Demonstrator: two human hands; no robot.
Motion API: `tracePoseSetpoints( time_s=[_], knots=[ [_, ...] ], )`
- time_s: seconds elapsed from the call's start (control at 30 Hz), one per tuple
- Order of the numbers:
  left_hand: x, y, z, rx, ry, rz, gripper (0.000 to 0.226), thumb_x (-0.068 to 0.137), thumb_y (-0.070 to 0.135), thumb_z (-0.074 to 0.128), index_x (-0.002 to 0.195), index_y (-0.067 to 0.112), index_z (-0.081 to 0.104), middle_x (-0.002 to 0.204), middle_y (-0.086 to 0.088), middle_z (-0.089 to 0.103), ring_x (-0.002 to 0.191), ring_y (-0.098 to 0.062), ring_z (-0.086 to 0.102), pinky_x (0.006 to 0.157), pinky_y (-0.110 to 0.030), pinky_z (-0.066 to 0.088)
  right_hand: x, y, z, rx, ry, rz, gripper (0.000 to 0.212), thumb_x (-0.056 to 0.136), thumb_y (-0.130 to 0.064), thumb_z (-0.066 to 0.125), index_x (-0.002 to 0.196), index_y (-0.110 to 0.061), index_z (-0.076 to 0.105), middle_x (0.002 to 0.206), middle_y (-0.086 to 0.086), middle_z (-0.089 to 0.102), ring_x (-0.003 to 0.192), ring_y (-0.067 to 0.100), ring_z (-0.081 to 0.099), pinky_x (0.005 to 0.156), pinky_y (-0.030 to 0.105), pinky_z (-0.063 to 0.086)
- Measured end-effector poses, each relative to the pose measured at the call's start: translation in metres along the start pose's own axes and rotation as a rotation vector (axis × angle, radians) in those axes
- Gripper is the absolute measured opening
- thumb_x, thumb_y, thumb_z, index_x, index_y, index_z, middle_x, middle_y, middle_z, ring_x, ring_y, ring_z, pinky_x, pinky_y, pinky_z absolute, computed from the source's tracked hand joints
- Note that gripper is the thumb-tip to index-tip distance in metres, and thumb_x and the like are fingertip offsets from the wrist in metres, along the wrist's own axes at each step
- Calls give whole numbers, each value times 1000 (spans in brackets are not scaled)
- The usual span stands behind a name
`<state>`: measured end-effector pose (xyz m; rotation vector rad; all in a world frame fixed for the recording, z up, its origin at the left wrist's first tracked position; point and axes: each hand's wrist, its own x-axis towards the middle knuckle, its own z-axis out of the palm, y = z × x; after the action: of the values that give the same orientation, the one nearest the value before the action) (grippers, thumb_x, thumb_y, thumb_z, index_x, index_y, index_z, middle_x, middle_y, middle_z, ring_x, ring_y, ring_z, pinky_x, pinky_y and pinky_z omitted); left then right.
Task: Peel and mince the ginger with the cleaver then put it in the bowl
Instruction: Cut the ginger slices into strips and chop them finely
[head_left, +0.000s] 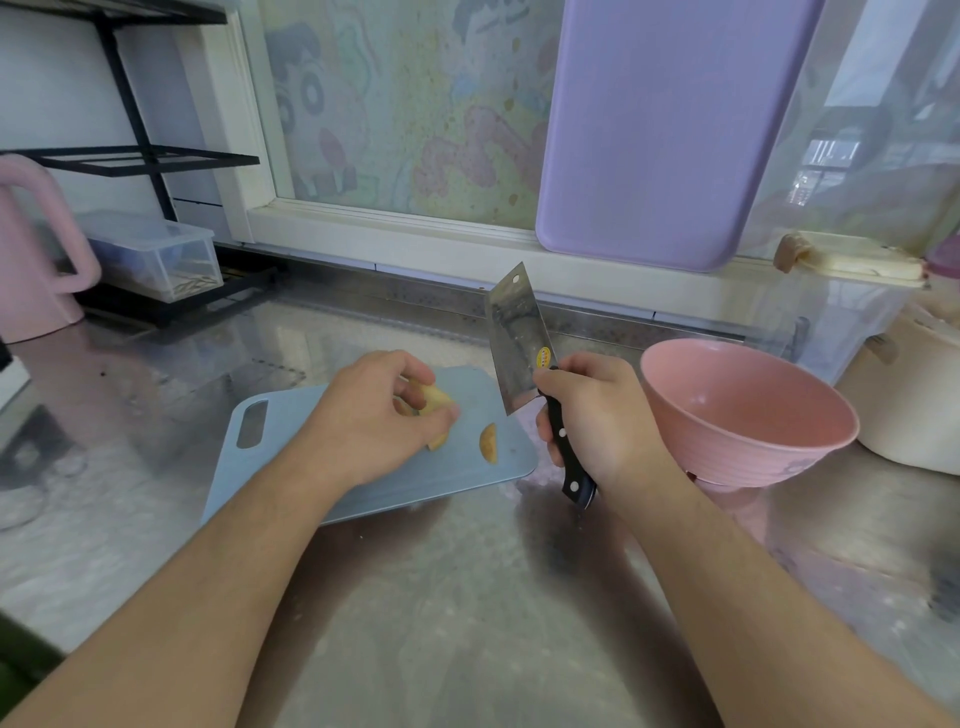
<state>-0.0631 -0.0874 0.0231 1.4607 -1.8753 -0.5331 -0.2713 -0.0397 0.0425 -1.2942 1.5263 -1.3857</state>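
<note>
One peel strip lay on the board; peeling was underway, mincing & bowl not yet. Left hand pinched ginger mid-board; right hand gripped cleaver, blade raised.

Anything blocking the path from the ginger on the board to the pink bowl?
Only the right hand, holding the cleaver upright, sits between the ginger in the left hand and the bowl. Nothing else visible.

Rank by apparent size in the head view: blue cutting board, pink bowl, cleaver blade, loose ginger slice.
1. blue cutting board
2. pink bowl
3. cleaver blade
4. loose ginger slice
</note>
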Motion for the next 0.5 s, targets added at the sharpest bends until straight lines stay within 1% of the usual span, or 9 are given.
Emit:
tracePoseSetpoints(
  time_s=[0.1, 0.13, 0.2, 0.27, 0.33, 0.4, 0.43, 0.5],
  knots=[
    [0, 3, -1, 86, 31, 56, 25, 92, 58, 70, 98, 33, 68, 94, 14, 65, 85, -3, 61, 71, -20, 45, -1, 0, 0, -5, -2, -3, 24, 96, -14, 58, 75, -6, 53, 53, 17, 57, 42, 24, 44, 50, 36, 38],
    [0, 4, -1, 104, 48, 89, 26, 95, 58, 66, 94, 32, 68, 90, 14, 65, 83, -3, 60, 69, -19, 43, -1, 0, -1, -7, -2, -2, 23, 96, -14, 58, 75, -6, 53, 53, 17, 57, 43, 24, 44, 50, 36, 38],
    [1, 2, 0, 90, 83, 124, 29, 100, 52, 61, 85, 28, 68, 77, 12, 64, 73, -3, 59, 63, -23, 41, -1, 0, 0, -9, -4, 0, 22, 96, -14, 58, 76, -6, 54, 53, 17, 57, 43, 24, 44, 50, 35, 38],
    [4, -1, 2, 25, 127, 112, 30, 102, 44, 62, 81, 23, 67, 68, 8, 64, 66, -6, 58, 63, -27, 42, -1, -1, 0, -5, -6, -2, 22, 96, -14, 58, 77, -5, 54, 53, 16, 57, 42, 24, 44, 49, 35, 38],
    [6, -2, 4, -87, 172, 70, 27, 102, 40, 64, 82, 22, 69, 69, 7, 68, 68, -9, 62, 67, -29, 46, -1, -1, 0, -6, -3, -3, 21, 96, -14, 58, 78, -3, 55, 52, 15, 57, 42, 23, 43, 49, 34, 37],
    [7, -1, 6, -207, 214, 29, 21, 100, 40, 68, 85, 26, 70, 74, 8, 72, 72, -10, 68, 70, -30, 50, -2, -1, 0, -8, 1, 1, 22, 96, -14, 58, 76, -5, 54, 51, 15, 57, 41, 23, 42, 48, 33, 37],
    [8, 0, 8, -230, 219, 9, 18, 99, 41, 69, 86, 27, 71, 77, 9, 74, 74, -9, 69, 70, -29, 50, -2, 0, 0, -8, 2, 4, 22, 95, -14, 58, 75, -6, 53, 52, 15, 57, 41, 23, 42, 48, 32, 36],
    [9, 1, 13, -192, 191, -31, 13, 97, 41, 71, 90, 30, 69, 77, 11, 75, 75, -6, 68, 67, -29, 47, -2, 0, 1, -11, 1, 6, 23, 94, -14, 58, 73, -7, 53, 52, 14, 57, 41, 23, 42, 49, 33, 37]
  ],
)
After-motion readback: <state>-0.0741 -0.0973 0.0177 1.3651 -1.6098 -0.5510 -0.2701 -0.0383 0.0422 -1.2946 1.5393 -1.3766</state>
